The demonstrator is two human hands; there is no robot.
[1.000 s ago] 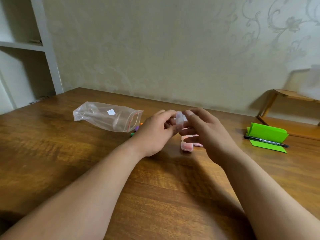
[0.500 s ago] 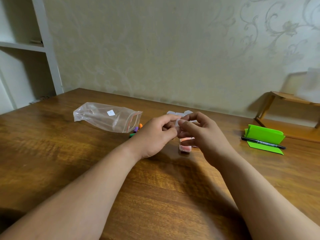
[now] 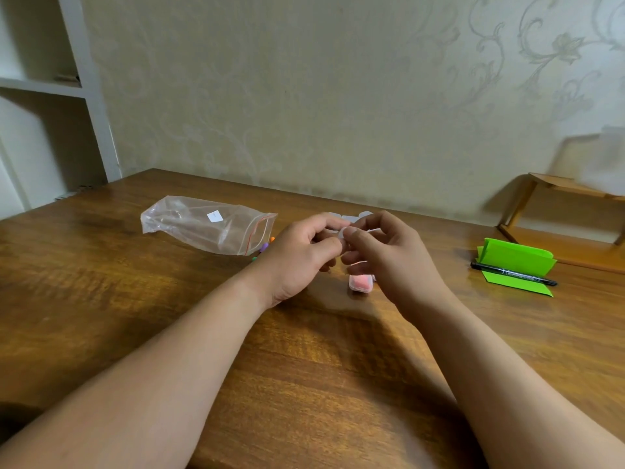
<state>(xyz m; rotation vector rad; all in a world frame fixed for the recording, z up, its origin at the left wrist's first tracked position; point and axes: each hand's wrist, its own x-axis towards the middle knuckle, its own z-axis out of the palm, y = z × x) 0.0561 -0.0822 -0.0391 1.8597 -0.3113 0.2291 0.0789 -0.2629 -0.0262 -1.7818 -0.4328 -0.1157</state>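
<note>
- L hand [image 3: 301,255] & R hand [image 3: 389,258] meet fingertip to fingertip above the table [image 3: 304,367], both pinching one small whitish translucent piece [image 3: 343,233]. Thumbs & forefingers are curled in on it, the other fingers loosely bent. Can't tell exactly what the piece is, as fingers cover most of it.
- Piece is off the table, held in mid-air between the 2 hands, right above a small pink case [image 3: 360,283] lying just below the R hand's fingers.
- Risk 1: slip. The piece is tiny & looks smooth, and the grip is on its edges only. If both hands pull or twist apart, it could pop out & skid across the wood, maybe off the far edge by the wall.
- Risk 2: too much squeeze. Thin plastic, prob. flexes or cracks if pinched hard while prying.
- Risk 3: R hand's lower fingers hang near the pink case. A downward jerk could knock it or flip it.
- Risk 4: mix-up. More pale pieces [image 3: 351,217] sit just behind the hands. A dropped one would be hard to tell from those.
- Risk 5: L wrist is near the coloured bits [image 3: 263,247] at the mouth of the zip bag [image 3: 206,225]. An elbow swing could scatter them.
- Low risk: green folded paper [image 3: 517,257] & black marker [image 3: 514,275] are well apart on the R side.
</note>
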